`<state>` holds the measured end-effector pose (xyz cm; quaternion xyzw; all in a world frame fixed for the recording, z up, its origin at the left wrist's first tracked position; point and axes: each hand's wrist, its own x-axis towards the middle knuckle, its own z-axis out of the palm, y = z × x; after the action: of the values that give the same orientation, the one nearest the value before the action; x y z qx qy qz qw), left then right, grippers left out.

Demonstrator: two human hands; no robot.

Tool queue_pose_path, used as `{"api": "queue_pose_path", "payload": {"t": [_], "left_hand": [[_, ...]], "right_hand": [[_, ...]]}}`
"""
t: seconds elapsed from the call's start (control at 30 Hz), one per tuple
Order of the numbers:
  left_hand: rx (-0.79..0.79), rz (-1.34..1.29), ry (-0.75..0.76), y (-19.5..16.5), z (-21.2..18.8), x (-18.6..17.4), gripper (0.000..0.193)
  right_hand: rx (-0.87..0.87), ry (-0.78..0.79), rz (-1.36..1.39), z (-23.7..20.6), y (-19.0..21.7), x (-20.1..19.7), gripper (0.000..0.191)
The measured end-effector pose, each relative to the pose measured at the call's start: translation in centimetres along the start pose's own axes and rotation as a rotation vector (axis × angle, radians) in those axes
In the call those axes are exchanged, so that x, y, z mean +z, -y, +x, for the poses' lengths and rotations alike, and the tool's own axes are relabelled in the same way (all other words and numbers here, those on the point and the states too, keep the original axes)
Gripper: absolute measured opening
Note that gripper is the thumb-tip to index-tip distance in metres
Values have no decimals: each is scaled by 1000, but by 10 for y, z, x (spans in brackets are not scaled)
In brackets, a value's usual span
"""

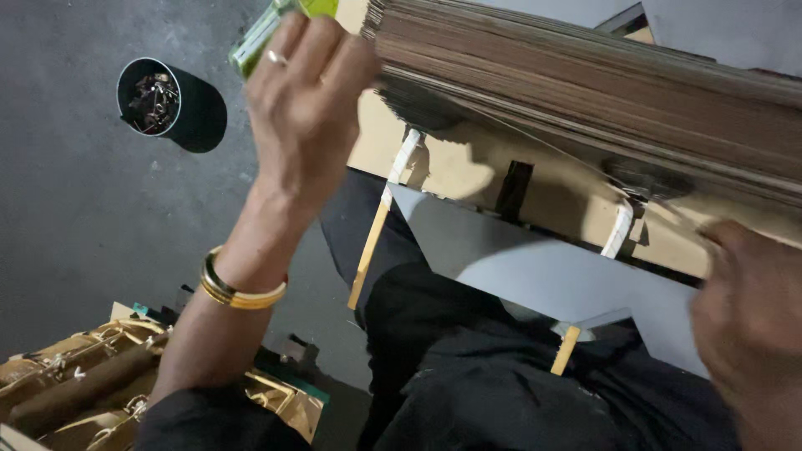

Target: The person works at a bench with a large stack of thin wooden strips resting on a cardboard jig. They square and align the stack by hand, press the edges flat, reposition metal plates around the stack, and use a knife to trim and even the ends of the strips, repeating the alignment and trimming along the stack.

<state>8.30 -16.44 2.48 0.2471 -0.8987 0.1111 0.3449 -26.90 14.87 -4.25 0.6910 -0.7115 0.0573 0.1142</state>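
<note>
A thick stack of flat brown cardboard sheets [585, 92] is held up across the upper right of the view, seen edge-on, with the layers fanning slightly at the near corner. Beneath it, a tan sheet [543, 188] with white tape strips and a dark slot hangs down, and a grey-white sheet [535, 267] slopes below that, over a lap in dark clothing [501, 384].

The stack is judged liable to slip: it is gripped only at two ends, and the lower sheets already sag apart from the bundle, so a loosened grip could let them slide out and scatter. The green object [271, 29] pinned in the same hand as the stack corner could also be dropped, since the fingers are shared between two things.

The left hand [305, 108] is raised at the stack's left end, its back turned to the camera and the wrist bent upward. Its fingers are curled together around the green object and pressed against the corner of the stack. A ring is worn on one finger and a gold bangle [242, 288] on the wrist.

The right hand [752, 317] is blurred at the lower right edge. It touches the underside of the stack, but whether its fingers are pinching or merely propping cannot be told.

Further out, a dark round cup [150, 96] of small metal pieces stands on the grey floor [75, 209], and gold-coloured boxes [83, 376] lie at the lower left.
</note>
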Motion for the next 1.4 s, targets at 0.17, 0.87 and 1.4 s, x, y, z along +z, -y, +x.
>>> {"api": "queue_pose_path", "payload": {"t": [0.17,0.87,1.4], "left_hand": [[-95,-127,28,6,6,-12,20],[164,-284,71,-154,63,69,9],[203,-342,21,-156,46,92,14]], "right_hand": [[251,41,295,24,-1,-2,18],[71,-423,18,55,-17,-43,24],[201,-410,149,49,-21,-25,26]]}}
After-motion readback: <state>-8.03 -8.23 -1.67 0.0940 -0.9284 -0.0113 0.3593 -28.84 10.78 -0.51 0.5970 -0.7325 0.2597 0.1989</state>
